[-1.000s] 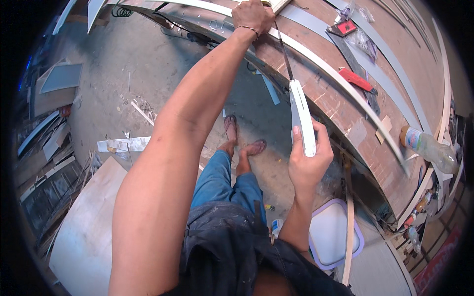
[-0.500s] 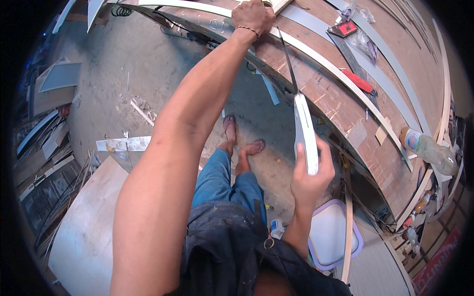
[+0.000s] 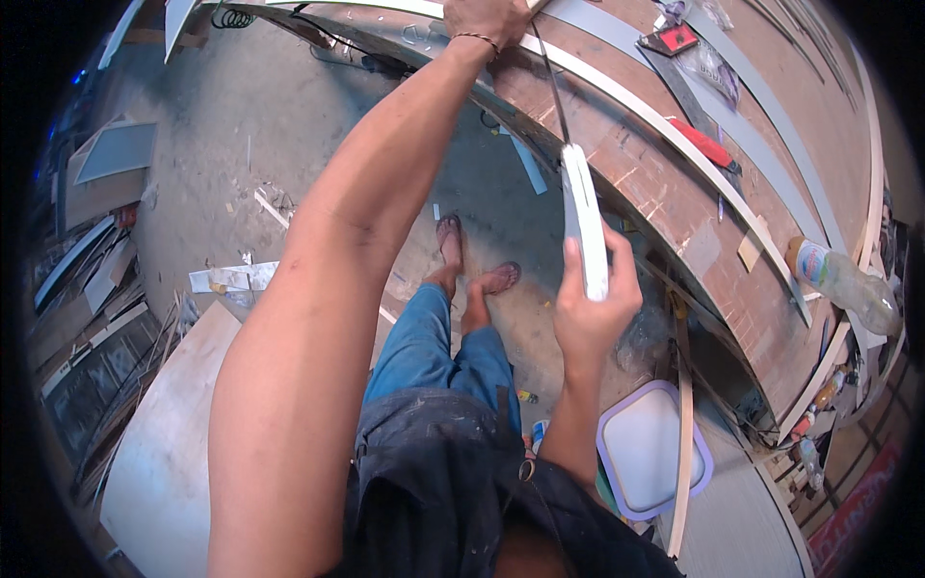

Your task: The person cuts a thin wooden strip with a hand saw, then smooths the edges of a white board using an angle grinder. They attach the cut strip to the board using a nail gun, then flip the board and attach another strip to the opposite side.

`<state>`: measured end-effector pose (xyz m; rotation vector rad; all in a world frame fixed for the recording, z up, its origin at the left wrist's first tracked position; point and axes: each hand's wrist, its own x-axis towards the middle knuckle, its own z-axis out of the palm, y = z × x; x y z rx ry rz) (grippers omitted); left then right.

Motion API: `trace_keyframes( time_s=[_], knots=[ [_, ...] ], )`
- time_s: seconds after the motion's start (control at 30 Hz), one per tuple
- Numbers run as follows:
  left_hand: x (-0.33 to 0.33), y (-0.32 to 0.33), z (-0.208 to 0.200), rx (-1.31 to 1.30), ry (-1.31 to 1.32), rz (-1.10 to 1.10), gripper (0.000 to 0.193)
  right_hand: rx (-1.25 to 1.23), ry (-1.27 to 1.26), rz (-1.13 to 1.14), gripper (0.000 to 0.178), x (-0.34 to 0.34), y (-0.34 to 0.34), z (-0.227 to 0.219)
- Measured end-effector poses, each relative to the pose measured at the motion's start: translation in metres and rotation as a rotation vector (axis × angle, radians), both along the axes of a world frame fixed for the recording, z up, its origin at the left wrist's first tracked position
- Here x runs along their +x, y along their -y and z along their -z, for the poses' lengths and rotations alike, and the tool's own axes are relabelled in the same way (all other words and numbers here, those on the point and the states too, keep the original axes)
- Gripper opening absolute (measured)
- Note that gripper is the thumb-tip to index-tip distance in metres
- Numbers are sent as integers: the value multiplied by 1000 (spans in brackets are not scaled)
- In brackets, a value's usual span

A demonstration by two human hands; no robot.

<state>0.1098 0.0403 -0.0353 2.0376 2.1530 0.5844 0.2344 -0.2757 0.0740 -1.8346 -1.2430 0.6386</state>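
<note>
My left hand (image 3: 485, 19) is closed over a long, thin wooden strip (image 3: 626, 94) at the workbench's near edge; the top of the picture cuts off part of its fingers. In my right hand (image 3: 599, 306) is the white handle of a handsaw (image 3: 584, 222), with the fingers wrapped round it. Its narrow dark blade points up and away, and the tip end meets the strip just right of my left hand. Whether the teeth have cut into the wood cannot be made out.
On the brown workbench (image 3: 674, 231) lie grey strips (image 3: 771, 159), a red-handled tool (image 3: 703, 143), a red-and-black piece (image 3: 674, 40) and a plastic bottle (image 3: 848, 284). A purple-rimmed panel (image 3: 650, 453) rests at lower right. Boards (image 3: 164, 433) and offcuts lie at left.
My right hand has pushed the saw forward and slightly left, toward the bench. My left hand stays on the strip, a little higher in the picture.
</note>
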Motion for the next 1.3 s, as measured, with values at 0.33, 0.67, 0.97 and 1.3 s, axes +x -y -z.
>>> trace_keyframes(
  time_s=[0.33, 0.67, 0.97, 1.3],
  knots=[
    [0, -1, 2, 18, -20, 13, 39, -22, -77, 23, 32, -1, 0, 6],
    [-4, 1, -1, 60, 31, 14, 37, 38, -38, 16, 30, 4, 7, 15],
    [-3, -4, 1, 45, 21, 42, 38, 83, 23, -7, 31, 9, 11, 11],
    [-7, -2, -3, 55, 44, 32, 39, 38, 5, -3, 30, 4, 23, 6]
  ],
)
